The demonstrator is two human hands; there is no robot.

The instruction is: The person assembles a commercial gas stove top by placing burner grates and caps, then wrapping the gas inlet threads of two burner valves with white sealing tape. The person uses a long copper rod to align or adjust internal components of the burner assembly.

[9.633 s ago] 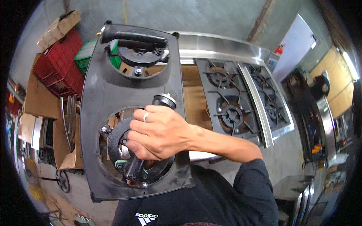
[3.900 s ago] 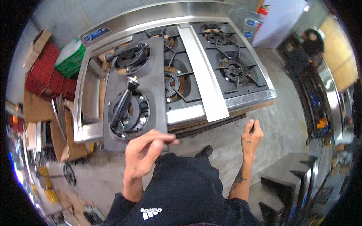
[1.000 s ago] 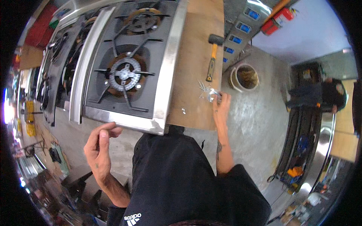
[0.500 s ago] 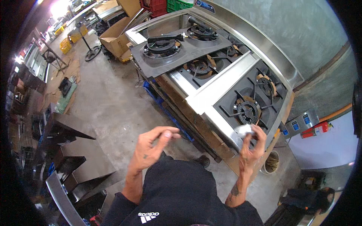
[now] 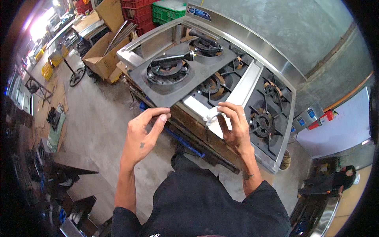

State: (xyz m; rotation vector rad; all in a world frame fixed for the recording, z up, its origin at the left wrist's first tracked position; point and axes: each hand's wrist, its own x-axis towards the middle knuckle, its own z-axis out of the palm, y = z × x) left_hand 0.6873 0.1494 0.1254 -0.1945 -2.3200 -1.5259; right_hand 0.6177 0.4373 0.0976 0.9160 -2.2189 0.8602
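Observation:
My right hand [image 5: 237,128] is curled around a small white wad [image 5: 212,114], whose exact kind I cannot make out. It is above the front end of the pale metal strip [image 5: 248,81] that divides the stainless gas stove [image 5: 189,104]. To the left, my left hand [image 5: 143,136] has its thumb and fingertips pinched together, close to the front corner of a black burner plate [image 5: 164,93]. Whether something tiny sits in that pinch cannot be seen. On the plate, which lies across the stove's left part, a black burner tube [image 5: 171,59] rests over a round burner [image 5: 167,73].
Black grates [image 5: 262,122] cover the stove's right burners. A cardboard box [image 5: 100,55] stands at the far left, with red crates [image 5: 136,15] and a green crate [image 5: 167,12] behind. A fire extinguisher [image 5: 328,115] is at right. Dark metal pieces [image 5: 75,164] lie at left.
My right hand has moved left and up with the white wad, from the right burners to the dividing strip. My left hand has shifted left and up, its fingertips drawing closer together.

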